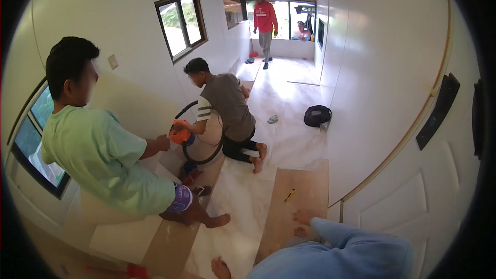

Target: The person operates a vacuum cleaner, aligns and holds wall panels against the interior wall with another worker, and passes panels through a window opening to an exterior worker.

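Neither of my hands shows. My blue-clad leg (341, 243) fills the lower edge, with a bare foot (304, 217) on the brown floor strip. Just ahead of that foot a yellow-and-black utility knife (290, 195) lies on the bare brown floor (289, 178). Farther off, a kneeling person (225, 101) in a dark shirt has a hand at an orange vacuum cleaner (180, 132). Its black hose (199, 161) loops around beside that person. At the left a person in a light green shirt (103, 155) leans with an arm stretched toward the vacuum.
Marble-patterned sheets (232, 206) cover much of the floor. A black bag (317, 116) sits by the right wall, near a small greyish bundle (273, 119). A person in red (265, 18) stands at the far end. A white panelled door (413, 201) is at the right. Something red (137, 271) lies lower left.
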{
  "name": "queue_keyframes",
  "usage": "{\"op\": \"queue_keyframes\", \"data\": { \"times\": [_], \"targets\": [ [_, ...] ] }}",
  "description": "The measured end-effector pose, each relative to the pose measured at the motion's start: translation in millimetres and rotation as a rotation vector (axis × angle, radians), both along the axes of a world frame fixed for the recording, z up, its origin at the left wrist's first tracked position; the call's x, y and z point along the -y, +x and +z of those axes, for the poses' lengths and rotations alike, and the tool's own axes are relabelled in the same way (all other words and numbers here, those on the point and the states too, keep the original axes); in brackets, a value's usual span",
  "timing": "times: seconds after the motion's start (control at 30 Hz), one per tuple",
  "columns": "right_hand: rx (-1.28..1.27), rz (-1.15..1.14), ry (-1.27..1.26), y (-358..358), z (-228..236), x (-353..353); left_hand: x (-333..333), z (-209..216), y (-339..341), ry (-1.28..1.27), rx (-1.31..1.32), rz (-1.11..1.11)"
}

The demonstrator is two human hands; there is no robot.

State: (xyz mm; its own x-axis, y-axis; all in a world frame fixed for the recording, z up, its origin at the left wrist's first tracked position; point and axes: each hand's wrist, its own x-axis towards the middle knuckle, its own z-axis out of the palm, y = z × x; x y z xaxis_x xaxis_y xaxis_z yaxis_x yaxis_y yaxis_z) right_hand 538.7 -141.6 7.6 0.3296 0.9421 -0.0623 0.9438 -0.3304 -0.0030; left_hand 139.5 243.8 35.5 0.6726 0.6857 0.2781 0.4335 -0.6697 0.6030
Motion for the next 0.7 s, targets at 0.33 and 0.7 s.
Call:
{"op": "queue_keyframes", "data": {
  "times": [0.33,0.7],
  "targets": [
    [-2.360,-0.500,0.354,-107,254,-258,88,275,196,-0.050,0.269,-0.479],
    [-2.208,-0.354,0.074,-78,275,-190,67,119,131,-0.921,-0.045,-0.126]
  ]
}}
